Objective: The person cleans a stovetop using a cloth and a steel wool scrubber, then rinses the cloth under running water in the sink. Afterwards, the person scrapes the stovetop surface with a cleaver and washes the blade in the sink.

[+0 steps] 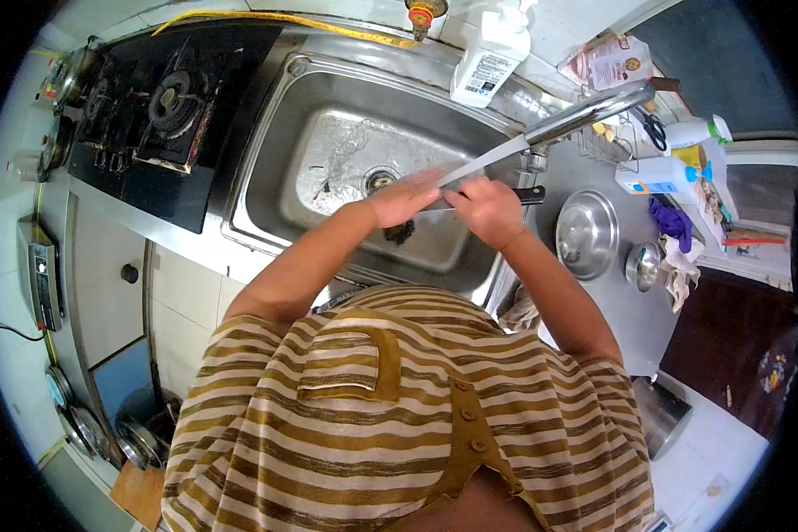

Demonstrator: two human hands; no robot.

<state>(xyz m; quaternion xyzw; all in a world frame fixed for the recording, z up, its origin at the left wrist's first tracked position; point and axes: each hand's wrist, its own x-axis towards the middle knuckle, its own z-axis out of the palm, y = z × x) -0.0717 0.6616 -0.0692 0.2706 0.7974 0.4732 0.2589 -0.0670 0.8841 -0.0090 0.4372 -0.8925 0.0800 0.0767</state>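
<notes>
Both hands are over the metal sink, where a stream of running water comes down on them. My right hand is closed on a knife; its black handle sticks out to the right and part of its blade shows between the hands. My left hand is stretched out flat beside the blade, fingers blurred under the water. Whether it touches the blade cannot be made out. A dark, rough clump, like a scouring pad, is just below my left hand.
The tap spout reaches in from the right. A white pump bottle stands behind the sink. On the right counter are a metal lid and a small steel bowl. A gas stove is at left.
</notes>
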